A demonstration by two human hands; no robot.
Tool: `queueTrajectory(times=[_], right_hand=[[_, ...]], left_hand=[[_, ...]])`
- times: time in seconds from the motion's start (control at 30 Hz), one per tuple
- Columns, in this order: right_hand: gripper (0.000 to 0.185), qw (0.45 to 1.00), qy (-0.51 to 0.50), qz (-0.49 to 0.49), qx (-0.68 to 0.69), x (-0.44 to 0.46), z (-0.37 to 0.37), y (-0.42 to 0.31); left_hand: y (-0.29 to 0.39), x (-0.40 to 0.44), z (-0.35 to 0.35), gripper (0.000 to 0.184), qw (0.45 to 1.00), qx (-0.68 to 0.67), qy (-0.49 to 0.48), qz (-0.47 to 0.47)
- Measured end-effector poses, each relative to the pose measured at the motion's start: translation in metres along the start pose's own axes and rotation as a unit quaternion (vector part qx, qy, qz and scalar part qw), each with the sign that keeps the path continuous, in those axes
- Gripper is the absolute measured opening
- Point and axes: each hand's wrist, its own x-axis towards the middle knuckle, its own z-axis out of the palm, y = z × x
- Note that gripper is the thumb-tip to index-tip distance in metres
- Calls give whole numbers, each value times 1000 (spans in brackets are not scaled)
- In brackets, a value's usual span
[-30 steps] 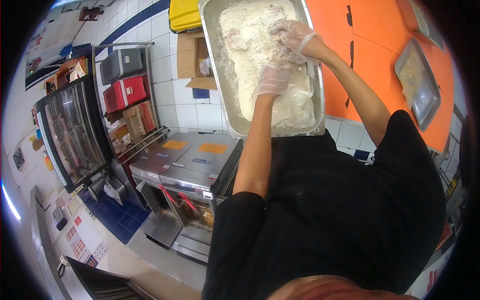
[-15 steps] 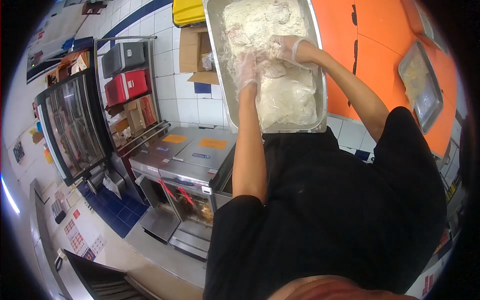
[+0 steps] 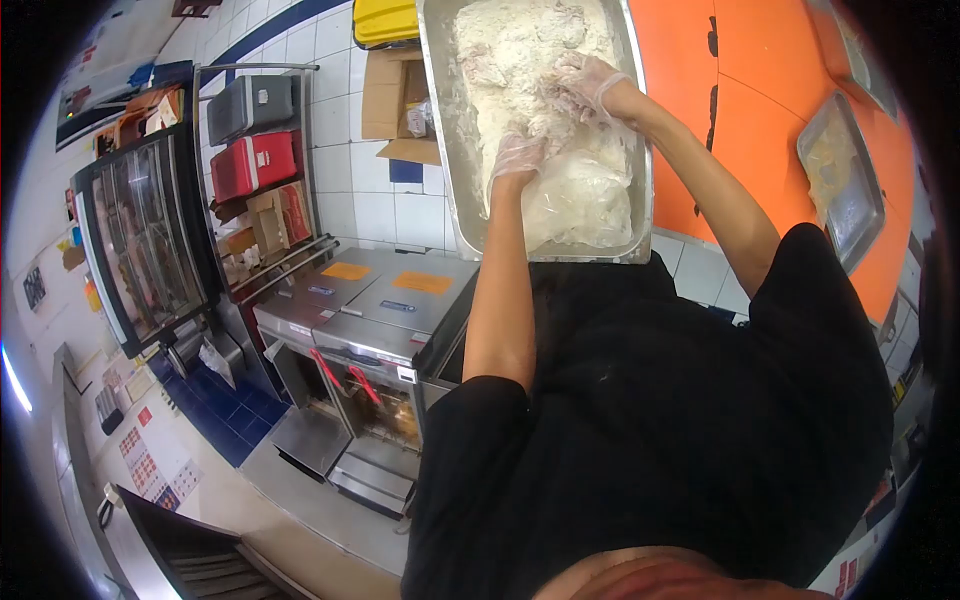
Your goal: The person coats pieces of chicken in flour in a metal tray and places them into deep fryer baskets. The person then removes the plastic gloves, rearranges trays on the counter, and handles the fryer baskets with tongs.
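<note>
A deep metal pan holds white flour with several lumpy, flour-coated pieces that look like raw meat. Both my hands wear clear plastic gloves. My left hand is low in the pan, its fingers curled against a coated piece near the middle. Farther up and to the right, my right hand rests over the flour with fingers apart, their tips dusted white. A clear plastic bag, with pale powder in or under it, lies at the pan's near end.
An orange surface to the right bears a shallow metal tray. Left of the pan are an open cardboard box and a yellow container. A steel fryer-like unit stands at lower left, beside a shelf with a red cooler.
My left hand has shifted right and slightly nearer to me. The right hand has moved a little up and right, its fingers more spread. Lumps in the flour between them have shifted.
</note>
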Motion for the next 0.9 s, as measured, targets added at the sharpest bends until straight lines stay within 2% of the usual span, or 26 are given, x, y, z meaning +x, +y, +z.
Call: queueTrajectory(times=[0.03, 0.1, 0.13, 0.2, 0.23, 0.3, 0.33, 0.37, 0.43, 0.47, 0.5, 0.57, 0.6, 0.67, 0.73, 0.8, 0.83, 0.87, 0.9], right_hand=[[37, 1000, -7, 20, -12, 2, -2, -1], [39, 999, -15, 36, -25, 5, -6, 1], [39, 999, -31, 13, -38, 5, -7, 5], [39, 997, -50, -11, -52, 10, -1, 10], [40, 992, -78, -75, -70, 14, 3, 12], [41, 980, -108, -144, -91, 26, 6, 12], [45, 962, -139, -145, -185, 31, 9, 10], [48, 935, -170, -144, -278, 33, 12, 9], [51, 936, -165, -107, -292, 31, 20, 4], [58, 937, -155, -70, -305, 30, 23, 1], [58, 936, -157, -73, -308, 27, 25, 0], [64, 944, -105, -137, -280, 18, 25, 0], [64, 943, -107, -139, -282, 22, 22, 8], [68, 930, -83, -159, -321, 29, 19, 32], [68, 933, -68, -154, -318, 15, 17, 20], [68, 936, -53, -154, -313, 2, 18, -5], [64, 913, -15, -132, -385, -6, 21, -19], [67, 884, 22, -107, -455, -12, 23, -24], [67, 881, 16, -104, -461, -12, 21, -21]], left_hand=[[-2, -11, -4, 67, 1000, 0, 5, 0], [-6, -23, -12, 71, 983, -171, 67, 27], [-14, -21, -13, 71, 982, -171, 71, 27], [-27, -20, -16, 67, 939, -329, 100, -15], [-28, -19, -16, 67, 938, -330, 103, -16], [-24, -16, -17, 68, 903, -410, 124, 39], [-9, -21, -30, 68, 902, -412, 127, 41], [4, -25, -48, 68, 973, -206, 63, 85], [35, -41, -67, 69, 992, 9, -1, 122], [47, -49, -71, 68, 992, 3, 37, 120], [51, -54, -71, 66, 990, -4, 75, 117], [44, -52, -68, 65, 987, 11, 107, 122], [39, -49, -66, 64, 982, 26, 135, 129], [27, -41, -61, 68, 977, 61, 130, 155], [31, -49, -62, 71, 970, 97, 128, 182], [37, -64, -67, 73, 955, -54, 217, 197], [32, -65, -67, 73, 954, -57, 221, 194], [25, -69, -65, 74, 930, -252, 182, 197], [21, -77, -63, 76, 867, -438, 136, 195]])
